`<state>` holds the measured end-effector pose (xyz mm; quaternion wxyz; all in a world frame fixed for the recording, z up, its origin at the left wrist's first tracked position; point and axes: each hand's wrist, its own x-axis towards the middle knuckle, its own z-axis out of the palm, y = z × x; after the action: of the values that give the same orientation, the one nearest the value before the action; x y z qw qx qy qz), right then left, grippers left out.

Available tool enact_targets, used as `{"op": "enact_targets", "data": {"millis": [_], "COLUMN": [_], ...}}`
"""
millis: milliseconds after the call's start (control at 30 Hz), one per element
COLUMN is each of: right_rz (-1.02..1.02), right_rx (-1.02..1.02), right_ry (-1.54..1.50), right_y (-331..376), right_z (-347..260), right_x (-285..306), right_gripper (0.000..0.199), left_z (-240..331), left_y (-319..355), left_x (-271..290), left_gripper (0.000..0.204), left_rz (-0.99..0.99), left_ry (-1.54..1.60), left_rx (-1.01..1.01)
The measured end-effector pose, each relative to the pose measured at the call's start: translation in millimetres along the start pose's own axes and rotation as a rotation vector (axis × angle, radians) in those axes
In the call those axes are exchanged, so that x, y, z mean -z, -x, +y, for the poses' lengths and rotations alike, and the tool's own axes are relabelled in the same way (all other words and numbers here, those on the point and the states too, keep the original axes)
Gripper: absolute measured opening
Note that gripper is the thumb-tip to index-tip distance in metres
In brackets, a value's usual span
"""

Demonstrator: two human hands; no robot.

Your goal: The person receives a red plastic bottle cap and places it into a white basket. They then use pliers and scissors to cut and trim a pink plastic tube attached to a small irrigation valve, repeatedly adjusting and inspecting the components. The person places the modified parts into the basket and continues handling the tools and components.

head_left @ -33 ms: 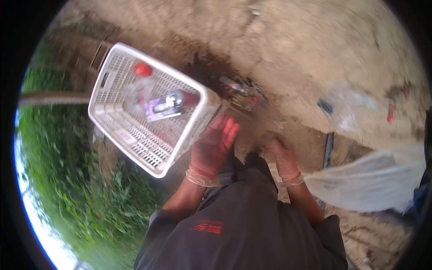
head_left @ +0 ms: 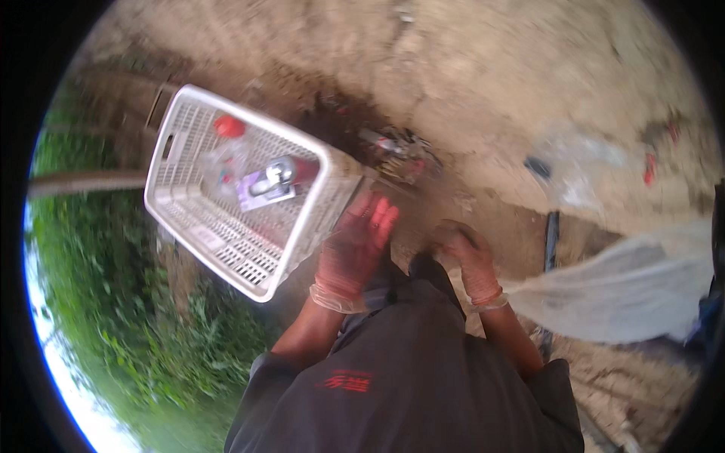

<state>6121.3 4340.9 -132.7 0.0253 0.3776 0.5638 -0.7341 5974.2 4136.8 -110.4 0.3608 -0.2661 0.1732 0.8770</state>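
Observation:
My left hand (head_left: 353,245), in a thin clear glove with a dark smear, is raised beside a white plastic crate (head_left: 343,181). Its fingers are spread loosely and nothing shows in them. My right hand (head_left: 467,253), gloved likewise, hangs in front of my body, fingers loosely bent and thumb apart. Its dark fingertips are blurred; I see nothing held. Inside the tilted crate lie a red round object (head_left: 229,127), a crumpled clear bag (head_left: 220,162), a purple and white package (head_left: 264,193) and a shiny silver-topped object (head_left: 282,171).
Beyond my hands, a heap of litter (head_left: 400,155) lies on bare soil. To the right are a clear plastic bag (head_left: 581,170), a small red piece (head_left: 649,167), a black pipe (head_left: 552,241) and a whitish plastic sheet (head_left: 627,291). Green plants (head_left: 113,287) grow at left.
The crate and ground have shifted slightly left and down in the picture, as the view moved. Both hands keep nearly the same pose.

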Motion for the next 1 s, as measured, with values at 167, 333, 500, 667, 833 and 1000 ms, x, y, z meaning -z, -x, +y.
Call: {"op": "enact_targets", "data": {"millis": [167, 333, 500, 667, 833, 1000], "right_rz": [0.155, 0.292, 0.411, 0.434, 0.405, 0.359], "right_rx": [0.208, -0.012, -0.033, -0.047, -0.005, -0.009], "right_ry": [0.185, -0.107, 0.237, 0.341, 0.349, 0.356], "right_y": [46, 115, 137, 128, 110, 101], "right_z": [98, 115, 155, 163, 161, 146], "right_x": [109, 190, 261, 304, 307, 302], "right_gripper": [0.041, 0.035, 0.03, 0.033, 0.037, 0.034], "left_z": [-84, -169, -222, -247, -260, -270], "left_y": [-12, 6, 26, 30, 23, 2], "left_x": [8, 29, 34, 46, 34, 20], "left_gripper": [0.06, 0.045, 0.037, 0.036, 0.038, 0.036], "left_rz": [-0.125, -0.046, -0.513, -0.029, -0.017, -0.047], "left_ry": [-0.233, -0.415, -1.502, -0.618, -0.692, -0.664], "left_rx": [0.227, 0.391, 0.053, 0.486, 0.482, 0.51]}}
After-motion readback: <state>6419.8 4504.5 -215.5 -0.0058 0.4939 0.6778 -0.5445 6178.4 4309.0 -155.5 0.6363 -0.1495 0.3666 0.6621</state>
